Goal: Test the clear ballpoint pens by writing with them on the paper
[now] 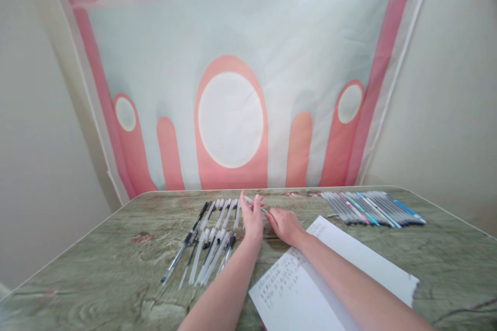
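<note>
A slim pale pen [264, 210] spans the gap between my two hands, above the far middle of the table. My left hand [253, 215] is closed around one end, its fingers pointing away from me. My right hand [285, 225] pinches the other end; its fingertips are partly hidden. Just left of my left hand lie clear and white pen parts with caps [229, 212] in a row. Nearer to me, more white barrels [209, 256] and black-capped clear pens [174, 264] lie side by side.
Under my right forearm is an open notebook [376, 264] with handwriting on its left page. At the far right, several pens or refills [368, 209], mostly grey with some coloured, lie in a row on the wood-patterned table [97, 279]. A pink and white cloth [229, 20] hangs behind.
</note>
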Action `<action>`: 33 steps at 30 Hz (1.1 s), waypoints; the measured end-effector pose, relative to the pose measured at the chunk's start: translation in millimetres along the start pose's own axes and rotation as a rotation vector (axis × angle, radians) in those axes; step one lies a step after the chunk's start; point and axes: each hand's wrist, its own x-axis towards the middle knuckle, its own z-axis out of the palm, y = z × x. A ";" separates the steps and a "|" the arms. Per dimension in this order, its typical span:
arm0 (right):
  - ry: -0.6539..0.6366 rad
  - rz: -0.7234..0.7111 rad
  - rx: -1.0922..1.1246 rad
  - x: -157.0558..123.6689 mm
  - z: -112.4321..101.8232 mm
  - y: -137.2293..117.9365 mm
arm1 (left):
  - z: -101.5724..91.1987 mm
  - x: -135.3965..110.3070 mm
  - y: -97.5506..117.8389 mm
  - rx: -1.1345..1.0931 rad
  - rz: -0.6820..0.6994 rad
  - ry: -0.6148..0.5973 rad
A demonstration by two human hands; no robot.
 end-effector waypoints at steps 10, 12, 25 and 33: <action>-0.106 0.688 -0.091 15.0 -32.4 59.9 | 29.7 -43.0 -11.6 0.441 -0.073 -0.459; -0.153 0.760 -0.137 13.6 -40.2 77.3 | 32.7 -51.8 -9.4 0.481 -0.062 -0.649; -0.275 0.847 -0.340 -31.5 -50.7 120.2 | 28.0 -52.2 2.2 0.473 -0.015 -1.014; -0.293 0.837 -0.403 -45.4 -57.3 119.2 | 25.2 -49.9 11.0 0.571 0.298 -1.025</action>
